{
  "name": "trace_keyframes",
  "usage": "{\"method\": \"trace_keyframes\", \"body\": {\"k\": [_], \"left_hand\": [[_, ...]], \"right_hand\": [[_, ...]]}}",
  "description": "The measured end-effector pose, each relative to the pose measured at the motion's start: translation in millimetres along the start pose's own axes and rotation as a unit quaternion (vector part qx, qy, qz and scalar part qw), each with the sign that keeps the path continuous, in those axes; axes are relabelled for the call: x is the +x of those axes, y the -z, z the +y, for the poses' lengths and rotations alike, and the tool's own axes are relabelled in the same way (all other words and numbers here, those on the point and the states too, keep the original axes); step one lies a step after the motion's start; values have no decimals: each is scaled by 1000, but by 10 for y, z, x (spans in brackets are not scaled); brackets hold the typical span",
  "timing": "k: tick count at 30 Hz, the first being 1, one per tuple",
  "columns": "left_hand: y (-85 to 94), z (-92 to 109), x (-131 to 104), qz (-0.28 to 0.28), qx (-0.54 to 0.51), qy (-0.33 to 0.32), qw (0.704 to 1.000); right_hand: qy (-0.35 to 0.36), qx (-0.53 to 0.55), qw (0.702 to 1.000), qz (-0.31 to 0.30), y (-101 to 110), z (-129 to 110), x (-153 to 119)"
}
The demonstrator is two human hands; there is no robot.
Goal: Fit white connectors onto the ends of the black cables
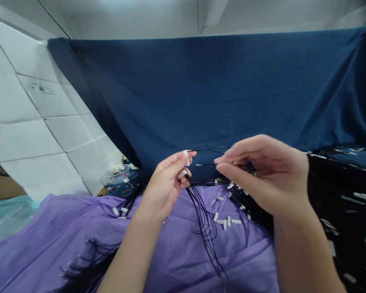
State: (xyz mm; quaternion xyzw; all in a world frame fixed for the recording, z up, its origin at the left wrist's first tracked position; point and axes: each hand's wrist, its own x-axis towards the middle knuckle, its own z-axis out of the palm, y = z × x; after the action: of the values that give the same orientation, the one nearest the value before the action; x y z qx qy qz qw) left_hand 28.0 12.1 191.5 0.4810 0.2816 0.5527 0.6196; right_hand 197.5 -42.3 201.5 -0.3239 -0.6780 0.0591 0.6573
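In the middle of the head view, my left hand (pixel 167 183) is closed on several thin black cords (pixel 203 219), which hang down from its fingers over purple cloth. A small white tag (pixel 182 174) shows between its lower fingers, and another white piece is at the thumb tip. To the right, my right hand (pixel 265 175) pinches a thin black cord (pixel 205 164) whose end points left toward my left hand. A black cord also spans the gap between both hands, slightly above that end.
Purple cloth (pixel 177 248) covers the surface, with loose white tags (pixel 228 221) on it. Black cord bundles lie at lower left and along the right (pixel 332 187). A clear bowl (pixel 114 174) stands behind left. A blue curtain (pixel 207 89) hangs behind.
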Motion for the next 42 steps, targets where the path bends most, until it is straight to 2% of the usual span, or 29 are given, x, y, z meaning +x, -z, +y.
{"method": "trace_keyframes", "body": {"k": [3, 6, 10, 16, 28, 33, 42], "left_hand": [[5, 25, -15, -39, -7, 13, 999], [-2, 41, -33, -64, -10, 20, 998], [-13, 35, -46, -71, -4, 28, 997], [2, 23, -47, -95, 12, 27, 995], [-26, 30, -68, -80, 40, 18, 996], [-29, 44, -80, -70, 52, 14, 996], [83, 66, -33, -113, 24, 75, 991]], "right_hand": [[43, -81, 995, -26, -31, 43, 18], [66, -128, 990, -3, -40, 97, 29], [65, -151, 986, 16, -36, 113, 18], [75, -168, 983, 6, -58, 119, 19], [99, -180, 979, 15, -63, 124, 15], [172, -215, 961, 9, -69, 150, -2], [262, -266, 928, -17, -98, 169, -27]]}}
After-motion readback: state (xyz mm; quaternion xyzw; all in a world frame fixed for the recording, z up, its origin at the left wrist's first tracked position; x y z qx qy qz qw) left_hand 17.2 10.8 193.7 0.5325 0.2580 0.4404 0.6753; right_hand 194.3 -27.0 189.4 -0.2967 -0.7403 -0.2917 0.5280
